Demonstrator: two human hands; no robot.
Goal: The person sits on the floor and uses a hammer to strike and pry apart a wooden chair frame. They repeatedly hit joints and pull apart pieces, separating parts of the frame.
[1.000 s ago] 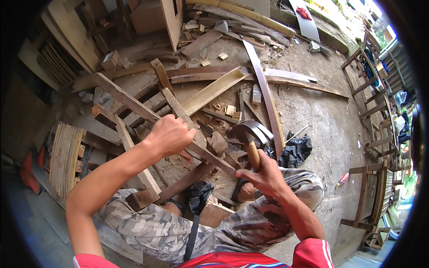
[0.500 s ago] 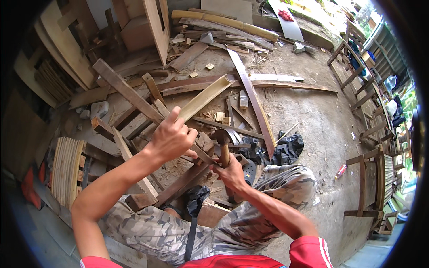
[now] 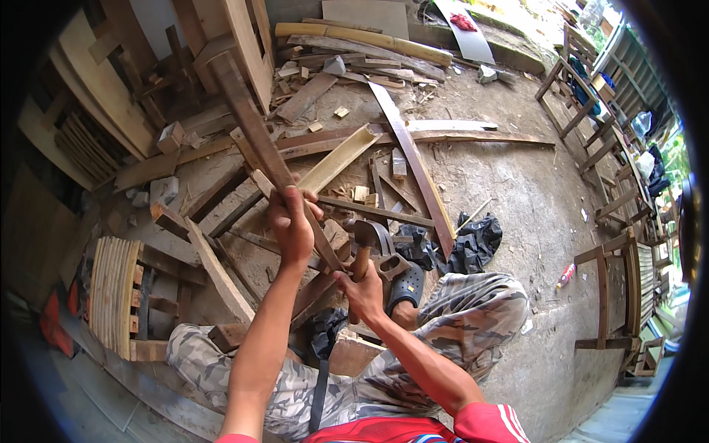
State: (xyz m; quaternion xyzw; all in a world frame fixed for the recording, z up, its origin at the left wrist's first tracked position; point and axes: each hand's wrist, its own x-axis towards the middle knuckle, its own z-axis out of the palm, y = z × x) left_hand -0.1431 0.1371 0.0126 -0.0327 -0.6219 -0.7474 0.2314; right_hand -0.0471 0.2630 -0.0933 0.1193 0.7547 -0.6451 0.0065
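Note:
A long dark wooden plank [image 3: 255, 125] slants from the upper left down toward my lap. My left hand [image 3: 293, 229] is wrapped round its lower half, with the thumb along the face. My right hand [image 3: 362, 288] is closed on the wooden handle of a claw hammer [image 3: 374, 235], whose metal head stands above the fist. The plank's near end meets the right thumb; whether those fingers also grip it, I cannot tell. Beneath both hands lie crossed wooden pieces, and a piece of split bamboo [image 3: 340, 161] lies just beyond the left hand.
Around my feet are a dark clog [image 3: 408, 285], black plastic bags [image 3: 475, 245] and a long board [image 3: 417, 173]. Slatted wood [image 3: 114, 292] stands at left. Scrap timber and a bamboo pole [image 3: 362, 40] lie farther off. Wooden frames [image 3: 604, 295] line the right side.
The plank has swung to a steeper angle, its far end moving right and away. My left hand has turned and closed round it, its index finger no longer stretched out. The right hand still holds the hammer.

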